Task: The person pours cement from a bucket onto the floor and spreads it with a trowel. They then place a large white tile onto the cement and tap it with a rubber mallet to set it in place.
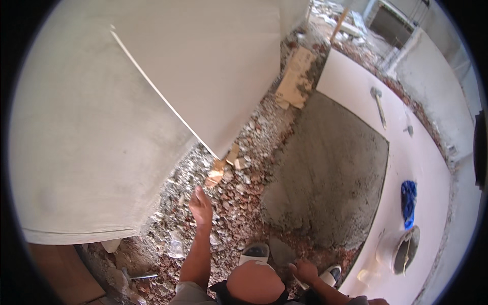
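My left hand is over the rubble, fingers curled in and thumb raised, with nothing visible in it. Low and to the right, my right hand is closed round the handle of what looks like a trowel; its grey pointed blade lies low over the rubble by my shoe. Ahead of that hand spreads a bed of wet grey mortar, roughly smoothed, with crumbly near and left edges. Large pale tiles border the mortar on its right and far sides.
On the tiles lie a mallet, a small pointed tool, a blue cloth and a bucket. Torn cardboard lies beyond the mortar. A grey wall with a white strip stands left; a metal tool lies below it.
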### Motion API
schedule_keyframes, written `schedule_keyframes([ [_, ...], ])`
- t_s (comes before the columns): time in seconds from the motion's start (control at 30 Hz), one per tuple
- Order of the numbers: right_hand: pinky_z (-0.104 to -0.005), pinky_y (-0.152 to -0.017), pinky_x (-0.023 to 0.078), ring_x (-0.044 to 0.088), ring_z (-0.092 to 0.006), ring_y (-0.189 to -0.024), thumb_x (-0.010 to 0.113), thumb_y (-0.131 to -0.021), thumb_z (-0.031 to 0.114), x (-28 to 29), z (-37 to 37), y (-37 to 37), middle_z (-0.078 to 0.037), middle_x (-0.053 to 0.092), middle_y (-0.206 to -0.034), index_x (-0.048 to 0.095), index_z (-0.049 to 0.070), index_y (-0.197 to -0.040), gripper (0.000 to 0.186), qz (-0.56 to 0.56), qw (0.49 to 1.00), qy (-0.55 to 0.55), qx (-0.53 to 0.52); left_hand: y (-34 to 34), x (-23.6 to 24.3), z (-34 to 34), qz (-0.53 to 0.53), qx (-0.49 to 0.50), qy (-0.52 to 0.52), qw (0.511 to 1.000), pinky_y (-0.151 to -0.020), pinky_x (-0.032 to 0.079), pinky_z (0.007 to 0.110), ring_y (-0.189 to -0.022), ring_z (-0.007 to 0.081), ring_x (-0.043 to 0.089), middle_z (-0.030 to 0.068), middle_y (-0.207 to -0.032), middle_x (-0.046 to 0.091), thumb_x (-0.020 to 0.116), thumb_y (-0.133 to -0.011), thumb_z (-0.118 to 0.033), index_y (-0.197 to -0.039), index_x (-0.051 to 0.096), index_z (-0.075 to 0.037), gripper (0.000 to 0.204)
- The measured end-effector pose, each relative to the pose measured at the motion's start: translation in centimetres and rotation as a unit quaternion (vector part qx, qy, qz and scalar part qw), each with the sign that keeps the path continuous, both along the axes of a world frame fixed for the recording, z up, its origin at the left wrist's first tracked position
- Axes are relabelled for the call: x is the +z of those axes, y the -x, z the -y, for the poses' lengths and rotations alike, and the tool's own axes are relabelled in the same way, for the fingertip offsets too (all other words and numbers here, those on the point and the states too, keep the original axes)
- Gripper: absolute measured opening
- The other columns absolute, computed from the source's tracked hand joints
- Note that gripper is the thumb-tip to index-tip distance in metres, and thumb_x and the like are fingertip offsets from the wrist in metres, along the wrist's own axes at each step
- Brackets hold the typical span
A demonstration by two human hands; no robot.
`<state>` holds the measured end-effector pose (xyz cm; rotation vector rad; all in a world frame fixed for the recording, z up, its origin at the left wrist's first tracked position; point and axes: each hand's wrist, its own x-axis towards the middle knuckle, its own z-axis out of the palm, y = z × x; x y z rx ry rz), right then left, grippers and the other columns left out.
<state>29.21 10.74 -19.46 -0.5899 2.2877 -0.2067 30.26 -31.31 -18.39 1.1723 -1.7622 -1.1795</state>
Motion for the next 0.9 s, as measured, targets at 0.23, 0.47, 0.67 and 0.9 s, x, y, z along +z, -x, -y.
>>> schedule_keyframes([
  [0.23,-0.0438,-0.081,0.047,0.056,-0.0403,-0.094,0.053,-0.092,0.024,7.4,9.2,13.7,-0.019,0.060,-0.098,0.062,0.003,-0.102,0.025,-0.228,0.906,0.344,-0.098,8.5,18.7,8.0,-0.150,0.050,0.304,0.939,-0.099,0.038,0.040,-0.117,0.0294,0.047,0.0223,-0.125,0.048,0.056,-0.093,-0.016,-0.133,0.041,0.004,0.047],
  [0.47,-0.0393,-0.085,0.046,0.059,-0.0306,-0.096,0.052,-0.094,0.023,20.4,18.9,18.5,-0.015,0.060,-0.106,0.062,0.001,-0.106,0.027,-0.207,0.861,0.462,-0.044,15.4,25.6,8.9,-0.123,0.138,0.345,0.920,-0.107,0.024,0.051,-0.134,0.0417,0.029,0.0316,-0.142,0.030,0.057,-0.089,-0.027,-0.138,0.027,0.012,0.070],
  [0.67,-0.0380,-0.084,0.046,0.061,-0.0294,-0.095,0.056,-0.092,0.025,26.3,25.9,20.7,-0.017,0.061,-0.105,0.061,0.002,-0.107,0.028,-0.215,0.839,0.500,-0.020,17.1,25.8,8.3,-0.115,0.171,0.342,0.917,-0.108,0.020,0.052,-0.137,0.0401,0.024,0.0316,-0.145,0.026,0.057,-0.087,-0.027,-0.138,0.027,0.012,0.071],
  [0.9,-0.0431,-0.091,0.045,0.055,-0.0334,-0.110,0.059,-0.087,0.034,36.2,42.9,21.9,-0.018,0.058,-0.117,0.057,0.003,-0.118,0.044,-0.394,0.709,0.566,0.149,17.2,25.2,7.3,-0.139,0.154,0.372,0.905,-0.108,0.023,0.049,-0.134,0.0411,0.031,0.0317,-0.141,0.033,0.060,-0.084,-0.018,-0.136,0.031,0.009,0.065],
])
